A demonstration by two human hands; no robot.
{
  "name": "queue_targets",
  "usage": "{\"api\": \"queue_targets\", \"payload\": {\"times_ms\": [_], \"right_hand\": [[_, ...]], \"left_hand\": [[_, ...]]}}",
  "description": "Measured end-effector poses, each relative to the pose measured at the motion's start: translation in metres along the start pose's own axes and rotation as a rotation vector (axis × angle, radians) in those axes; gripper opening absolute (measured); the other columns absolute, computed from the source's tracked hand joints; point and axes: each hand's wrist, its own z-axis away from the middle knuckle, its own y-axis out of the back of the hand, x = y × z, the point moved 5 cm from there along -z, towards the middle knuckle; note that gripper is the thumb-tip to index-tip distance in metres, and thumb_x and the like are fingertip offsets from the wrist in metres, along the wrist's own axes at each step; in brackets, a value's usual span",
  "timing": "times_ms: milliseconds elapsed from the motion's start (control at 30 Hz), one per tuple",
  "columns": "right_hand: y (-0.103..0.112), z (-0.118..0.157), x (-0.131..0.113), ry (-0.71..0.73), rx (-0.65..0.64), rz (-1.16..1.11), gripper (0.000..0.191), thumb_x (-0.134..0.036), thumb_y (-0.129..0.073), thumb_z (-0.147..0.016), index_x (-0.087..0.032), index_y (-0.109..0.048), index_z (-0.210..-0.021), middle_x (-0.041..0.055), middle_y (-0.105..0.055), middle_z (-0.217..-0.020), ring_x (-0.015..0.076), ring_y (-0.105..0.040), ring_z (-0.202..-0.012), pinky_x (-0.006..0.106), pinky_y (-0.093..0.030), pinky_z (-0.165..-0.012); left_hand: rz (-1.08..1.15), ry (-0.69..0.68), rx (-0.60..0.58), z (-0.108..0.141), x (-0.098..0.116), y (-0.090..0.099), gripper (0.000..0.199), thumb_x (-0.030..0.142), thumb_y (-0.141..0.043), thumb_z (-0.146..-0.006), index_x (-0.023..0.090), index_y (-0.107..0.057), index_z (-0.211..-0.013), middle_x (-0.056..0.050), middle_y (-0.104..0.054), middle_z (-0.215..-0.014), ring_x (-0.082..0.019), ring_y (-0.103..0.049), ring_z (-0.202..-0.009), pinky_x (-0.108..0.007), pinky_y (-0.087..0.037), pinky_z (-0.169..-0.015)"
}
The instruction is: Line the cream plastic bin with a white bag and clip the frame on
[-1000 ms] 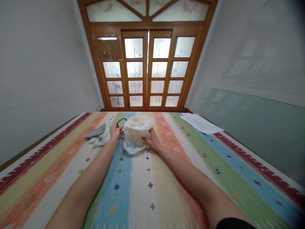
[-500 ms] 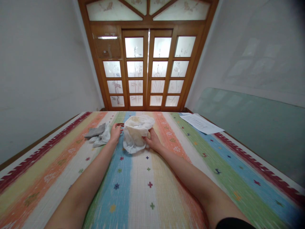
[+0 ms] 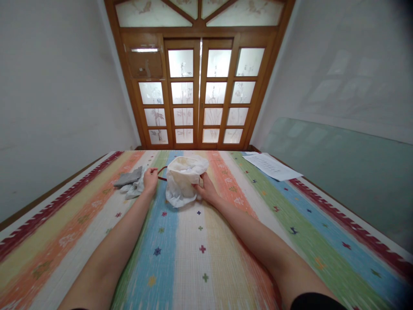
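Note:
A small round container wrapped in a thin white plastic bag point(image 3: 181, 187) stands in the middle of the table, its mouth facing up and the bag edge folded loosely over the rim. A dark red strap point(image 3: 163, 179) forms a loop on its left side. My left hand point(image 3: 150, 180) is closed on the outer end of this loop and draws it out sideways. With the thumb in front, my right hand point(image 3: 205, 189) grips the container's right side through the plastic. What lies inside is not clear.
Grey folded cloth point(image 3: 128, 177) and a crumpled pale piece point(image 3: 135, 188) lie just left of my left hand. Printed paper sheets point(image 3: 272, 167) rest at the back right. A striped cloth point(image 3: 190, 258) covers the table; walls and a glass-paned wooden door point(image 3: 200, 94) surround it.
My left hand has moved left, away from the container, and the red strap is now stretched out as a visible loop. My right hand and the container stay in place.

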Motion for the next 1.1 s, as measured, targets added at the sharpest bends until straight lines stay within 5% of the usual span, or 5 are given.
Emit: {"api": "queue_targets", "payload": {"times_ms": [233, 533, 767, 1100], "right_hand": [[0.002, 0.000, -0.004, 0.001, -0.002, -0.010, 0.059, -0.043, -0.066, -0.089, -0.023, -0.046, -0.141, 0.0128, -0.058, -0.137, 0.0289, -0.055, -0.126, 0.046, -0.046, -0.108], [-0.002, 0.001, 0.005, -0.026, -0.009, -0.032, 0.055, -0.041, -0.066, -0.089, -0.022, -0.048, -0.137, 0.0112, -0.060, -0.132, 0.0261, -0.059, -0.116, 0.043, -0.049, -0.101], [-0.004, 0.001, 0.005, -0.006, -0.006, -0.050, 0.055, -0.043, -0.066, -0.089, -0.022, -0.048, -0.136, 0.0117, -0.060, -0.132, 0.0260, -0.060, -0.114, 0.042, -0.050, -0.098], [-0.005, 0.001, 0.000, 0.012, -0.009, 0.006, 0.048, -0.041, -0.065, -0.090, -0.021, -0.051, -0.131, 0.0105, -0.063, -0.124, 0.0251, -0.060, -0.110, 0.040, -0.050, -0.096]], "left_hand": [[-0.054, -0.042, -0.014, 0.009, 0.009, -0.007, 0.015, 0.026, -0.056, -0.081, 0.019, -0.069, -0.085, -0.005, -0.071, -0.087, -0.021, -0.061, -0.085, -0.029, -0.047, -0.075], [0.140, -0.135, -0.251, 0.031, 0.052, -0.033, 0.026, 0.039, -0.054, -0.086, 0.020, -0.069, -0.096, 0.000, -0.066, -0.078, -0.016, -0.056, -0.065, -0.024, -0.042, -0.054], [0.195, -0.145, -0.255, 0.038, 0.073, -0.030, 0.035, 0.042, -0.041, -0.095, 0.022, -0.068, -0.103, -0.004, -0.070, -0.098, -0.019, -0.062, -0.088, -0.028, -0.050, -0.072], [0.032, -0.329, -0.211, 0.047, 0.082, -0.037, 0.041, 0.035, -0.061, -0.087, 0.024, -0.058, -0.126, -0.007, -0.064, -0.131, -0.024, -0.059, -0.123, -0.040, -0.045, -0.110]]}}
